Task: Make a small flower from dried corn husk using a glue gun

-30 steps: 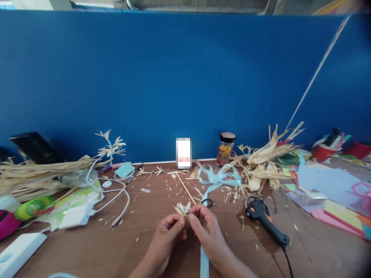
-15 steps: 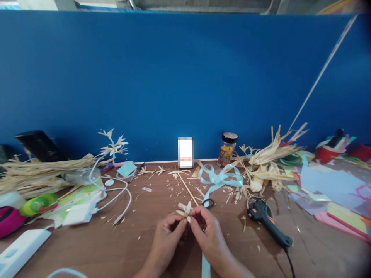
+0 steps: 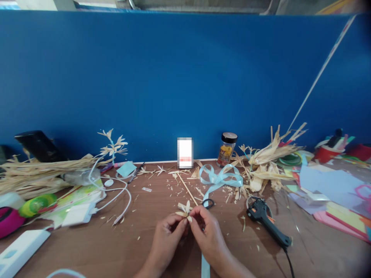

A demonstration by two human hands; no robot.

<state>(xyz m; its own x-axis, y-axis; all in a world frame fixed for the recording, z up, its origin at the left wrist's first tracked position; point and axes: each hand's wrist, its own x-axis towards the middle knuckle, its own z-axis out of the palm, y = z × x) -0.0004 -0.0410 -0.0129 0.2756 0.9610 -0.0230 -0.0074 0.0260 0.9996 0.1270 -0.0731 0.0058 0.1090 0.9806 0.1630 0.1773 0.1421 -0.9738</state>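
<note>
A small pale flower of dried husk (image 3: pixel 185 210) is pinched between the fingertips of both hands, low in the middle of the view. My left hand (image 3: pixel 169 235) grips it from the left with thumb and forefinger. From the other side, my right hand (image 3: pixel 207 233) is closed on its petals and base. A light blue ribbon (image 3: pixel 222 179) lies looped beyond my right hand, and its tail runs under that hand. Partly covered scissors (image 3: pixel 209 202) show one black handle loop. A thin wooden stick (image 3: pixel 188 187) points away from my hands.
At the right lies a black glue gun (image 3: pixel 269 224), near a husk bundle (image 3: pixel 262 166) and coloured paper (image 3: pixel 333 189). A lidded jar (image 3: pixel 227 150) stands by the blue partition (image 3: pixel 185 77). White cables (image 3: pixel 126 200), a power strip (image 3: pixel 21 251) and more husks (image 3: pixel 43 172) are at left.
The husk flower has tilted slightly between my fingertips, its petals shifting a little left and up. Both hands keep almost the same place.
</note>
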